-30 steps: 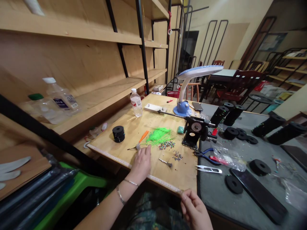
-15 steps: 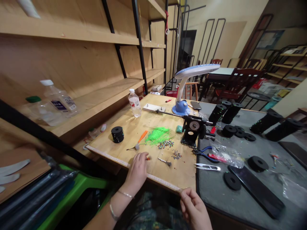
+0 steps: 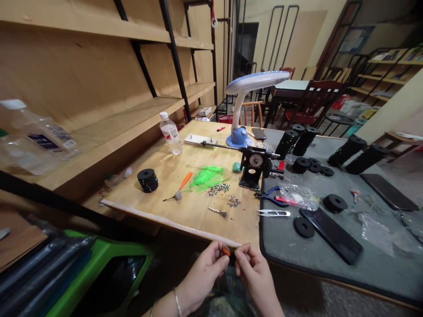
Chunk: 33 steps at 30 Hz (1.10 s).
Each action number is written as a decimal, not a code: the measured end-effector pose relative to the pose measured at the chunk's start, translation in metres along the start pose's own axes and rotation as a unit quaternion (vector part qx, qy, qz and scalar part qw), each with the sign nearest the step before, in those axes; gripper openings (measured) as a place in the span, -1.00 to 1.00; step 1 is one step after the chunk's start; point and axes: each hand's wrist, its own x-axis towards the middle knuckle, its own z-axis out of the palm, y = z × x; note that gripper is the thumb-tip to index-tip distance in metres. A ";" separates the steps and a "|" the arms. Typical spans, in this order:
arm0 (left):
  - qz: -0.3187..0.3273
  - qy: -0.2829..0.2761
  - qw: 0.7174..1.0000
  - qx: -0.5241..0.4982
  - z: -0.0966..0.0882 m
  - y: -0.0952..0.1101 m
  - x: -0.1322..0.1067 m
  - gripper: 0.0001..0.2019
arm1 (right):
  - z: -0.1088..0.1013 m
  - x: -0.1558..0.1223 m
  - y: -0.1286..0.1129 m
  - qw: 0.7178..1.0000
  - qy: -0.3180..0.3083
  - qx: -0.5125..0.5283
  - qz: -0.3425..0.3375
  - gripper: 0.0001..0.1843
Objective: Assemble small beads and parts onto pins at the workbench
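Just off the front edge of the wooden table [image 3: 198, 211], my two hands are close together. My left hand [image 3: 211, 264] pinches a small orange piece [image 3: 226, 252] between thumb and fingers; its exact kind is too small to tell. My right hand [image 3: 253, 266] is closed in a pinch beside it, and what sits in those fingertips is hidden. Beyond them on the wood lie a small brush-like piece [image 3: 218, 212], a heap of tiny metal bits [image 3: 234, 201], colourful beads [image 3: 218, 189] and bright green strands [image 3: 206, 177]. A measuring tape [image 3: 172, 223] runs along the table edge.
A black winding device [image 3: 253, 165] with a long rod stands near a blue-and-white lamp [image 3: 238, 137]. Black foam spools [image 3: 147, 180] are stacked at left. The grey mat [image 3: 280, 246] holds scissors-like snips [image 3: 274, 213], pliers [image 3: 269, 193] and a phone [image 3: 332, 235]. A bottle [image 3: 171, 134] stands behind.
My left hand has moved right and toward me from the tabletop, bringing the orange piece beside my right hand. My right hand has risen slightly. The view has turned a little right.
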 end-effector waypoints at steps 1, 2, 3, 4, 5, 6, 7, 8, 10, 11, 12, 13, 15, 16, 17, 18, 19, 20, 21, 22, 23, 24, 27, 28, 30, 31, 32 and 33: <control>-0.001 -0.004 1.000 -0.004 0.001 -0.002 -0.001 -0.75 | -0.001 -0.001 0.003 1.000 0.002 0.002 0.003 -0.50; -0.003 -0.008 1.000 -0.006 0.002 -0.003 -0.002 -0.75 | -0.001 -0.003 0.005 1.000 0.003 0.004 0.005 -0.50; -0.007 -0.010 1.000 -0.005 0.003 -0.005 -0.003 -0.75 | -0.002 -0.004 0.008 1.000 0.003 0.007 0.009 -0.50; -0.013 -0.009 1.000 -0.004 0.003 -0.007 -0.004 -0.75 | -0.003 -0.004 0.009 1.000 0.003 0.009 0.013 -0.50; -0.021 -0.007 1.000 -0.005 0.004 -0.008 -0.004 -0.76 | -0.003 -0.005 0.011 1.000 0.005 0.012 0.016 -0.50; -0.028 -0.004 1.000 -0.008 0.004 -0.009 -0.005 -0.76 | -0.004 -0.005 0.012 1.000 0.011 0.014 0.019 -0.50; -0.034 -0.001 0.999 -0.012 0.005 -0.010 -0.005 -0.75 | -0.004 -0.006 0.012 0.999 0.020 0.017 0.021 -0.50; -0.039 0.001 0.999 -0.016 0.005 -0.011 -0.005 -0.74 | -0.004 -0.006 0.012 0.999 0.030 0.019 0.023 -0.49; -0.054 0.001 0.998 -0.017 0.006 -0.012 -0.005 -0.71 | -0.004 -0.007 0.012 0.999 0.042 0.020 0.027 -0.49; -0.063 -0.001 0.998 -0.017 0.006 -0.011 -0.005 -0.69 | -0.004 -0.008 0.012 0.999 0.040 0.020 0.030 -0.49; -0.072 -0.003 0.997 -0.019 0.007 -0.011 -0.005 -0.67 | -0.004 -0.010 0.012 0.999 0.032 0.017 0.033 -0.49; -0.080 -0.004 0.997 -0.023 0.007 -0.011 -0.005 -0.66 | -0.004 -0.011 0.013 0.999 0.021 0.012 0.035 -0.50; -0.090 0.000 0.995 -0.032 0.007 -0.011 -0.005 -0.65 | -0.004 -0.013 0.014 0.999 0.000 0.003 0.039 -0.50; -0.095 0.004 0.995 -0.033 0.007 -0.011 -0.005 -0.65 | -0.004 -0.013 0.015 0.999 -0.006 -0.001 0.041 -0.49; -0.101 0.009 0.994 -0.028 0.008 -0.011 -0.005 -0.66 | -0.004 -0.014 0.017 0.999 -0.008 -0.004 0.044 -0.49; -0.107 0.014 0.994 -0.020 0.008 -0.011 -0.005 -0.66 | -0.005 -0.014 0.018 0.999 -0.006 -0.006 0.047 -0.49; -0.111 0.016 0.994 -0.012 0.008 -0.011 -0.005 -0.67 | -0.005 -0.013 0.020 0.999 -0.001 -0.007 0.047 -0.49; -0.114 0.016 0.993 -0.004 0.009 -0.011 -0.006 -0.67 | -0.006 -0.013 0.021 0.999 0.004 -0.008 0.045 -0.50; -0.114 0.014 0.993 0.002 0.009 -0.011 -0.006 -0.68 | -0.007 -0.012 0.022 0.999 0.010 -0.009 0.041 -0.51; -0.109 0.012 0.994 0.008 0.009 -0.012 -0.006 -0.68 | -0.007 -0.011 0.023 0.999 0.014 -0.009 0.035 -0.53; -0.100 0.010 0.995 0.015 0.009 -0.013 -0.006 -0.69 | -0.007 -0.011 0.023 0.999 0.016 -0.009 0.030 -0.54; -0.091 0.008 0.996 0.024 0.009 -0.013 -0.006 -0.70 | -0.007 -0.010 0.023 0.999 0.017 -0.008 0.026 -0.54; -0.064 0.002 0.997 0.049 0.009 -0.015 -0.006 -0.72 | -0.006 -0.010 0.020 0.999 0.024 -0.008 0.026 -0.55; -0.057 0.000 0.997 0.055 0.008 -0.016 -0.006 -0.73 | -0.005 -0.011 0.019 0.999 0.027 -0.008 0.026 -0.55; -0.044 -0.003 0.997 0.063 0.007 -0.017 -0.006 -0.73 | -0.004 -0.011 0.017 0.999 0.035 -0.008 0.023 -0.55; -0.038 -0.004 0.997 0.067 0.007 -0.017 -0.006 -0.73 | -0.003 -0.011 0.016 0.999 0.037 -0.008 0.021 -0.55; -0.034 -0.004 0.997 0.070 0.007 -0.018 -0.006 -0.72 | -0.003 -0.012 0.016 0.999 0.040 -0.008 0.020 -0.54; -0.033 -0.006 0.997 0.069 0.007 -0.018 -0.005 -0.71 | -0.003 -0.012 0.017 0.999 0.040 -0.009 0.021 -0.53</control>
